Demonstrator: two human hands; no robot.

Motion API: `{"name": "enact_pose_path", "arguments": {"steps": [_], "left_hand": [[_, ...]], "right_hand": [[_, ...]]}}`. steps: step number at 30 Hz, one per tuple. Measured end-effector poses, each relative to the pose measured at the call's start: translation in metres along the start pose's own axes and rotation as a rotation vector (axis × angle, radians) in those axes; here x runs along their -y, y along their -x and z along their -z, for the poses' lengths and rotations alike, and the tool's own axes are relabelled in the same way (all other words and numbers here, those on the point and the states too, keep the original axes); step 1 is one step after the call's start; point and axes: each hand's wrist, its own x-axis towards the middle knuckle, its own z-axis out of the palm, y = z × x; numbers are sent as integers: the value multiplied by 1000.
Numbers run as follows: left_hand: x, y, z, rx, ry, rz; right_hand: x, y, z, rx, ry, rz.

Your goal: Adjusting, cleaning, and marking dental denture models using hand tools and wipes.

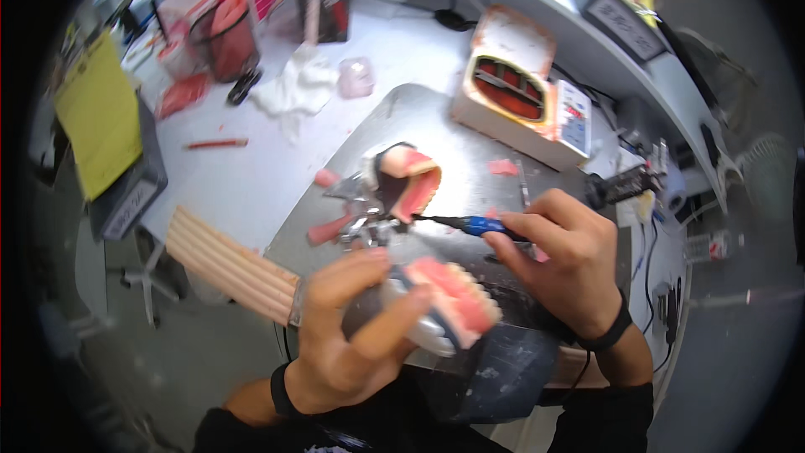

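My left hand (352, 335) is closed round a dental model (459, 302) with pink gums, a row of pale teeth and a grey-white base. It is held tilted above the near part of the metal work plate (335, 151). In my right hand (566, 256) is a pen-like wax carving tool (486, 226) with a blue grip and a dark, thin tip. The tip points left, close to a second dental model (411, 178) on the plate; I cannot tell if they touch. Left of that model lie shiny metal parts (365, 216) and pink-handled pieces (329, 229).
A white box with its lid raised (520, 113) holds red material at the back right. Pink scraps (503, 168) lie on the plate. Farther left are crumpled tissue (298, 88), a red pencil (216, 143) and a mesh cup (226, 50). A ribbed wooden board (231, 264) juts out at left.
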Motion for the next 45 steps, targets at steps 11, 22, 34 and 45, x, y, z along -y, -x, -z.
{"name": "enact_pose_path", "arguments": {"steps": [11,22,34,45], "left_hand": [[48,-2,97,-85,814,441],[103,32,173,-410,936,474],[71,-12,166,-333,352,563],[63,-72,146,395,-471,343]], "right_hand": [[-101,50,77,-570,21,-442],[-263,155,2,-234,75,-774],[65,-77,46,432,-257,334],[67,-110,-73,766,-145,428]]}}
